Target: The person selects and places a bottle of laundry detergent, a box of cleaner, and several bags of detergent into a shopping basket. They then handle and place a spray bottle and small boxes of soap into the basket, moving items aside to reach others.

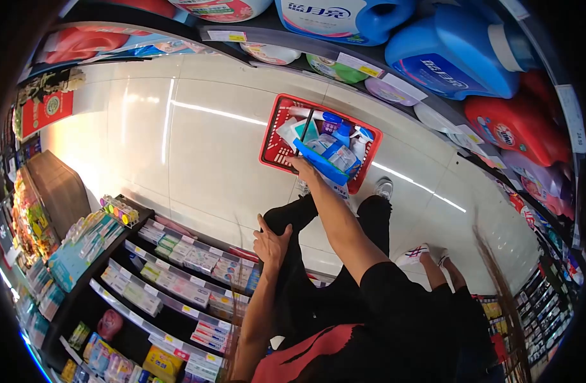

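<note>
Right hand [302,167] at the red basket [275,153], left hand [270,242] on the knee.
The basket stands on the pale floor [197,140] at 12 o'clock from the person's black trousers [293,281]. The right fingers appear clamped on the near end of a blue pack [323,165]. The pack runs from the fingertips toward 4 o'clock, lying over the other goods inside the basket. The left hand, at 7 o'clock from the right, rests on the trouser knee with its fingers loosely spread and thumb raised. Blue detergent jugs [452,54] stand on the shelf at 1 o'clock.
</note>
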A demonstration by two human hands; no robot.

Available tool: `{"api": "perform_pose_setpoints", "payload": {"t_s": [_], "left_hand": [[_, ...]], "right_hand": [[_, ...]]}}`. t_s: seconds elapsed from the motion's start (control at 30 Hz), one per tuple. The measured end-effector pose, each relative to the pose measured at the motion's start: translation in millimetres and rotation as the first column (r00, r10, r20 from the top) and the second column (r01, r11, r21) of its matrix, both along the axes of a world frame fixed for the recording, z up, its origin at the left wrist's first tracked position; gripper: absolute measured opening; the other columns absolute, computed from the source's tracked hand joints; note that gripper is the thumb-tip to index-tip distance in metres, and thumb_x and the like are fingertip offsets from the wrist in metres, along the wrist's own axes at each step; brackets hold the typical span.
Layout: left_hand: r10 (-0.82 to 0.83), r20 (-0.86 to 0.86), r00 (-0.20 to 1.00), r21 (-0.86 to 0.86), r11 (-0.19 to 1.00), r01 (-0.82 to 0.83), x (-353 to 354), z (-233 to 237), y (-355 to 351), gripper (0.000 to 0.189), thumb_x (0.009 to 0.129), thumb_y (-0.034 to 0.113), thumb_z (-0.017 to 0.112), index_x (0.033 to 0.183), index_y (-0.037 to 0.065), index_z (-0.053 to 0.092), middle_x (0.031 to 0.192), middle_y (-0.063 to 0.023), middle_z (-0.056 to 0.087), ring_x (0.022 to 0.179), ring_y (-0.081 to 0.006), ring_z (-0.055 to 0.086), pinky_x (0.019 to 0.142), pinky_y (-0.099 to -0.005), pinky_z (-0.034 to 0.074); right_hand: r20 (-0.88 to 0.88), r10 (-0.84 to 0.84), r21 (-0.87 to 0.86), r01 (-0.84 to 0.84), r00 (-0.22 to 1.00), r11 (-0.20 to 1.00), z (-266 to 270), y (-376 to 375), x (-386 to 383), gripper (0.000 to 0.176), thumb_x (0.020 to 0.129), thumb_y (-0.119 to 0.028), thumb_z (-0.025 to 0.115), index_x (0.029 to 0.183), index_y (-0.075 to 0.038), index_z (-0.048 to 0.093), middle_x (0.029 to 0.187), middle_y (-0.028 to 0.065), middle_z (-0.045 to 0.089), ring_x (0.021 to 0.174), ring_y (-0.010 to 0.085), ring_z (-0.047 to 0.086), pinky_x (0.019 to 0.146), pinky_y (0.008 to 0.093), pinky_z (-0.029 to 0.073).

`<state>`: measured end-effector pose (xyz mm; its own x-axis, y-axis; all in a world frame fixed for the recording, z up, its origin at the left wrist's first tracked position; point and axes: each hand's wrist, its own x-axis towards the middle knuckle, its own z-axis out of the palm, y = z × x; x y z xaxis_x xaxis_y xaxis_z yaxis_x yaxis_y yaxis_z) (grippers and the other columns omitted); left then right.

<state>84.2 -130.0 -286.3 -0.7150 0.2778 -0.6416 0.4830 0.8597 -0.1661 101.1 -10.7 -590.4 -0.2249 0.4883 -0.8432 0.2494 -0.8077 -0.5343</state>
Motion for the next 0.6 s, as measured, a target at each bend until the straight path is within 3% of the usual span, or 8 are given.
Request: {"api": "perform_pose_setpoints", "payload": {"t_s": [0.13, 0.17, 0.27, 0.3, 0.4, 0.43, 0.57, 0.6], "left_hand": [[-0.019, 0.023, 1.000, -0.016, 1.000, 0.019, -1.0, 1.5, -3.3, 0.096, 0.066, 0.056, 0.067, 0.138, 0.008, 0.026, 0.094, -0.0239, 0.054, 0.078, -0.0390, 0.060, 0.068, -0.0451, 0.049], [-0.035, 0.023, 0.999, -0.015, 0.999, 0.036, 0.4, 1.4, -2.4, 0.096, 0.066, 0.056, 0.067, 0.138, 0.008, 0.026, 0.094, -0.0236, 0.054, 0.078, -0.0388, 0.060, 0.068, -0.0449, 0.049], [-0.080, 0.043, 0.996, -0.013, 0.997, 0.080, 6.8, 4.8, -0.6, 0.095, 0.066, 0.056, 0.067, 0.137, 0.008, 0.027, 0.095, -0.0227, 0.055, 0.079, -0.0384, 0.061, 0.068, -0.0445, 0.049], [-0.097, 0.049, 0.994, -0.014, 0.995, 0.098, 8.8, 5.7, -0.2, 0.094, 0.066, 0.056, 0.067, 0.137, 0.008, 0.028, 0.095, -0.0224, 0.055, 0.079, -0.0383, 0.061, 0.068, -0.0444, 0.049], [-0.168, 0.045, 0.985, -0.028, 0.985, 0.170, 16.8, 6.9, -1.6, 0.093, 0.066, 0.056, 0.067, 0.136, 0.008, 0.030, 0.095, -0.0213, 0.055, 0.079, -0.0378, 0.061, 0.069, -0.0444, 0.049], [-0.182, 0.042, 0.982, -0.018, 0.983, 0.183, 20.3, 6.3, -2.6, 0.092, 0.066, 0.056, 0.067, 0.136, 0.007, 0.030, 0.095, -0.0214, 0.055, 0.080, -0.0380, 0.061, 0.069, -0.0447, 0.049], [-0.213, 0.037, 0.976, 0.003, 0.977, 0.213, 39.9, 7.0, -6.9, 0.091, 0.066, 0.055, 0.067, 0.134, 0.006, 0.032, 0.097, -0.0221, 0.054, 0.081, -0.0389, 0.060, 0.071, -0.0461, 0.049], [-0.217, 0.030, 0.976, 0.006, 0.976, 0.217, 43.8, 8.1, -5.4, 0.091, 0.066, 0.055, 0.067, 0.134, 0.006, 0.032, 0.098, -0.0224, 0.054, 0.082, -0.0392, 0.060, 0.071, -0.0464, 0.049]], "right_hand": [[-0.013, -0.114, -0.093, 0.112, 0.993, 0.989, 48.6, 10.5, 15.0, 0.029, 0.076, -0.021, 0.071, 0.098, -0.005, 0.060, 0.080, 0.0057, 0.060, 0.072, 0.0163, 0.056, 0.063, 0.0295, 0.044], [0.033, -0.121, -0.196, 0.125, 0.992, 0.973, 48.2, 13.0, 16.8, 0.029, 0.077, -0.020, 0.070, 0.100, -0.005, 0.059, 0.078, 0.0042, 0.057, 0.071, 0.0150, 0.054, 0.064, 0.0282, 0.045], [-0.053, -0.226, -0.215, 0.210, 0.973, 0.954, 58.0, 17.2, 34.5, 0.027, 0.079, -0.020, 0.068, 0.099, -0.004, 0.059, 0.080, 0.0048, 0.058, 0.069, 0.0143, 0.054, 0.061, 0.0268, 0.047], [-0.026, -0.326, -0.213, 0.313, 0.945, 0.925, 70.9, 19.9, 38.2, 0.026, 0.081, -0.019, 0.066, 0.100, -0.004, 0.059, 0.082, 0.0046, 0.058, 0.068, 0.0146, 0.055, 0.056, 0.0281, 0.049], [0.089, -0.458, -0.209, 0.467, 0.884, 0.859, 80.1, 24.0, 64.9, 0.018, 0.081, -0.017, 0.066, 0.092, -0.004, 0.060, 0.076, 0.0046, 0.058, 0.060, 0.0143, 0.054, 0.050, 0.0275, 0.046], [0.085, -0.486, -0.250, 0.491, 0.870, 0.835, 78.0, 24.3, 79.5, 0.011, 0.080, -0.014, 0.066, 0.083, -0.006, 0.059, 0.068, 0.0036, 0.056, 0.053, 0.0135, 0.052, 0.048, 0.0268, 0.043], [-0.064, -0.587, -0.282, 0.549, 0.807, 0.786, 90.8, 22.8, 137.8, 0.010, 0.079, -0.009, 0.065, 0.075, -0.008, 0.055, 0.062, 0.0016, 0.052, 0.049, 0.0126, 0.049, 0.045, 0.0266, 0.040], [-0.044, -0.552, -0.249, 0.526, 0.833, 0.813, 80.2, 20.1, 142.0, 0.014, 0.077, -0.010, 0.064, 0.069, -0.009, 0.053, 0.058, 0.0017, 0.050, 0.046, 0.0125, 0.045, 0.043, 0.0272, 0.035]]}}
